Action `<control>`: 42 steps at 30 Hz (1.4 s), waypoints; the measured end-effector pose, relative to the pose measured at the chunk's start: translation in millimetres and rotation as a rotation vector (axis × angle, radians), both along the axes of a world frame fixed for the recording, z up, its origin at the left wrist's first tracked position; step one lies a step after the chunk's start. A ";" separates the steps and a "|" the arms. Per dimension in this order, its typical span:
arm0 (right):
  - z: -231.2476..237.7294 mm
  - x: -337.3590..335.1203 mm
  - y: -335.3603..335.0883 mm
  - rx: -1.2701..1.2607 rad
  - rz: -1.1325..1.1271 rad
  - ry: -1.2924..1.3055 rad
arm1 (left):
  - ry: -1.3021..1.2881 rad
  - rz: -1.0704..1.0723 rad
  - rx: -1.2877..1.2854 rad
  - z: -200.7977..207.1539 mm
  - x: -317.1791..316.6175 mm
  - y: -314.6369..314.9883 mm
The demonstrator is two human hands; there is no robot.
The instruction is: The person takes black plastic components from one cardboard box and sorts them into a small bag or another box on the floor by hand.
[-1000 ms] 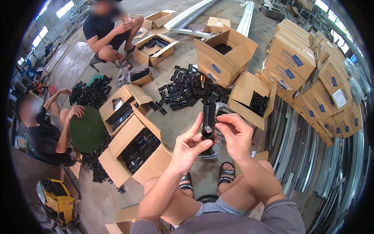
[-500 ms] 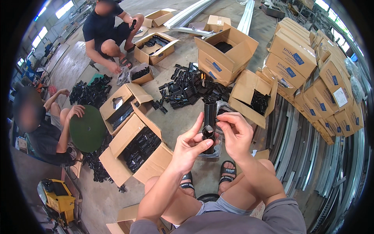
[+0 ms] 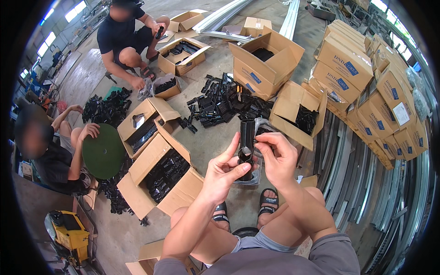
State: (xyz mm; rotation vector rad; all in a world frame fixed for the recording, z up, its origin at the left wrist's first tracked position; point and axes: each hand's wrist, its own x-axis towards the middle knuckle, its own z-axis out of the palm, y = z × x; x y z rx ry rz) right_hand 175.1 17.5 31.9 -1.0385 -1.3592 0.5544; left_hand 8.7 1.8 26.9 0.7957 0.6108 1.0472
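1. The long black plastic part [image 3: 247,133] is held up in front of the seated person, standing nearly upright above the gap between their knees
2. From here, the left hand [image 3: 221,172] grips it around the lower portion, thumb across the front and forefinger pointing up along its left side
3. The right hand [image 3: 280,161] is at the part's right edge, thumb and forefinger drawn together; whether they pinch something small, I can't tell
4. Below and behind the part there's a clear plastic bag [image 3: 255,178] on the floor
5. To the left, an open carton [image 3: 183,190] holds more black pieces, and a loose heap of black parts [image 3: 217,103] lies farther out
6. Just beyond that heap I see a tall open box [image 3: 251,80], with stacked cartons [image 3: 343,64] over to the right
7. A squatting co-worker [image 3: 120,34] holds a black piece too, while another co-worker [image 3: 54,160] rests a hand on a green disc [image 3: 103,156]
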 end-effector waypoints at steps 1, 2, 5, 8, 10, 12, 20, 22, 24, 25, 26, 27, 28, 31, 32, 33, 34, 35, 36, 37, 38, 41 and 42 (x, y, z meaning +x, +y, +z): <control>-0.3 0.4 0.4 0.023 -0.002 -0.020 | -0.006 -0.001 -0.010 -0.1 -0.1 -0.1; 0.0 0.5 0.6 0.034 -0.005 -0.029 | -0.011 -0.002 -0.019 0.0 -0.2 -0.2; 1.4 0.5 0.5 0.048 -0.010 -0.051 | -0.009 -0.001 -0.012 -0.1 -0.6 -0.2; 2.4 0.8 -0.3 0.023 -0.006 -0.051 | 0.004 0.008 -0.007 -1.5 -0.2 -0.1; 0.5 1.6 0.3 0.006 -0.007 -0.040 | 0.017 0.002 0.002 0.2 -0.1 -0.6; -0.7 3.5 0.9 0.001 -0.004 -0.076 | 0.029 -0.003 0.016 0.7 0.1 -0.7; 5.2 8.1 -0.5 -0.060 0.022 -0.319 | 0.083 -0.006 0.062 0.1 3.1 -1.6; 3.6 12.6 0.9 -0.061 0.053 -0.389 | 0.084 -0.008 0.064 -1.2 2.0 -1.3; 11.2 6.5 -1.3 -0.077 0.086 -0.231 | 0.069 0.001 0.050 -0.3 0.6 -0.8; 15.7 3.5 -2.1 -0.085 0.104 -0.150 | 0.054 0.011 0.035 1.9 0.3 -0.4; 17.9 3.5 -2.1 -0.064 0.120 -0.172 | 0.039 0.020 0.020 3.1 -0.6 -0.2; 20.3 5.7 -2.2 -0.042 0.134 -0.196 | 0.043 0.017 0.022 3.0 -1.2 0.0; 21.4 7.1 -2.2 -0.021 0.147 -0.220 | 0.047 0.014 0.023 2.5 -2.1 0.4; 12.9 8.6 -1.3 -0.065 0.104 -0.320 | 0.049 -0.007 0.030 0.2 -4.3 0.5; 10.3 10.8 -1.3 -0.068 0.099 -0.369 | 0.049 -0.016 0.033 -0.7 -4.0 0.3; 8.8 13.8 -0.5 -0.070 0.095 -0.419 | 0.047 -0.020 0.032 -1.1 -3.5 0.5; 9.1 15.6 0.0 -0.071 0.091 -0.469 | 0.046 -0.023 0.030 -1.6 -2.5 0.7; 11.2 14.7 -0.8 -0.074 0.082 -0.393 | 0.044 -0.026 0.028 -1.8 -1.1 1.2; 17.1 10.8 -2.4 -0.077 0.074 -0.318 | 0.049 -0.023 0.029 -1.7 0.4 1.8; 20.3 9.3 -2.8 -0.080 0.067 -0.244 | 0.053 -0.018 0.029 -1.7 2.5 2.7; 19.3 11.1 -0.9 -0.063 0.065 -0.258 | 0.056 -0.014 0.030 -1.7 4.8 3.9; 11.3 13.0 4.2 -0.059 0.064 -0.335 | 0.075 -0.018 0.029 -2.2 4.7 6.4; 8.9 9.7 6.0 -0.077 0.074 -0.377 | 0.076 -0.021 0.033 -2.5 0.0 5.1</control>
